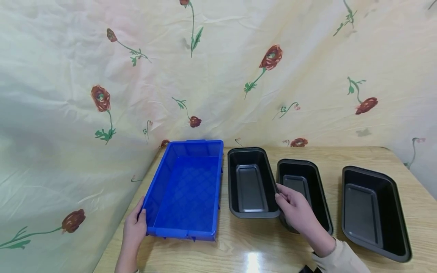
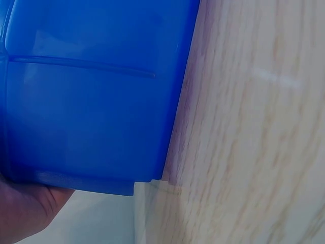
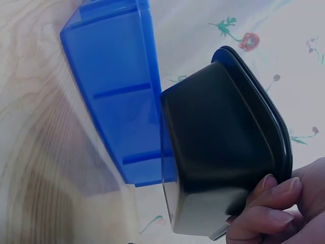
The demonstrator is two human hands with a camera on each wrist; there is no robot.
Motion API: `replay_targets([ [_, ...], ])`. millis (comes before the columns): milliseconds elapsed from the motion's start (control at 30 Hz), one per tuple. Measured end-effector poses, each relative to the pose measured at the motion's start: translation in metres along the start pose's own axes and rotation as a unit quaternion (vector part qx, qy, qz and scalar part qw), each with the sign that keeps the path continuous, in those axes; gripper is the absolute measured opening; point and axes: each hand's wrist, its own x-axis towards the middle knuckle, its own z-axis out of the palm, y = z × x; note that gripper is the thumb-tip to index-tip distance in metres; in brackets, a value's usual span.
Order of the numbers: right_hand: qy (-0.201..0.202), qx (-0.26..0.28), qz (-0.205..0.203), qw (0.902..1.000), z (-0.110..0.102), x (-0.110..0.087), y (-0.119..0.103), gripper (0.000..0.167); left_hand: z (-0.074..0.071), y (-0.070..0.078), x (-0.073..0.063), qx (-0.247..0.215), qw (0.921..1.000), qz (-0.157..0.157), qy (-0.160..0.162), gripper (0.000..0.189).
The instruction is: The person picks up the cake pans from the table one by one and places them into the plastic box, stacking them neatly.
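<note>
My left hand (image 1: pixel 135 226) grips the left wall of a shallow blue plastic tray (image 1: pixel 191 234) near its front corner; in the left wrist view part of that hand (image 2: pixel 30 211) shows under the tray's edge (image 2: pixel 96 122). With my right hand (image 1: pixel 296 207) I pinch the right rim of a black loaf pan (image 1: pixel 250 185), close to its front corner. The right wrist view shows this pan (image 3: pixel 218 132) raised off the table beside the blue tray (image 3: pixel 111 81), with curled fingers (image 3: pixel 269 213) at its rim. The tray's inside is bare.
A second black loaf pan (image 1: pixel 322 201) stands on the table just right of the held one, partly behind my right hand. Farther right is a third black pan (image 1: pixel 362 212). The wooden table (image 1: pixel 239 246) meets a flowered cloth (image 1: pixel 218 76) at the back and left.
</note>
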Motion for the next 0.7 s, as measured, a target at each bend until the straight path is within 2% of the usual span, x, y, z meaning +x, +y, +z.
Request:
replay_targets([
  [167, -0.01, 0.031, 0.023, 0.9992, 0.001, 0.001, -0.007, 0.046, 0.0, -0.001, 0.0, -0.002, 1.0, 0.003, -0.002, 0.05],
  [367, -0.015, 0.033, 0.037, 0.9987, 0.004, 0.003, -0.014, 0.05, 0.001, -0.002, -0.001, -0.011, 0.9999, 0.009, 0.009, 0.049],
  [700, -0.027, 0.042, 0.005, 0.9988, 0.017, 0.013, -0.027, 0.042, 0.002, 0.0, -0.003, -0.02, 0.9995, 0.018, 0.017, 0.048],
])
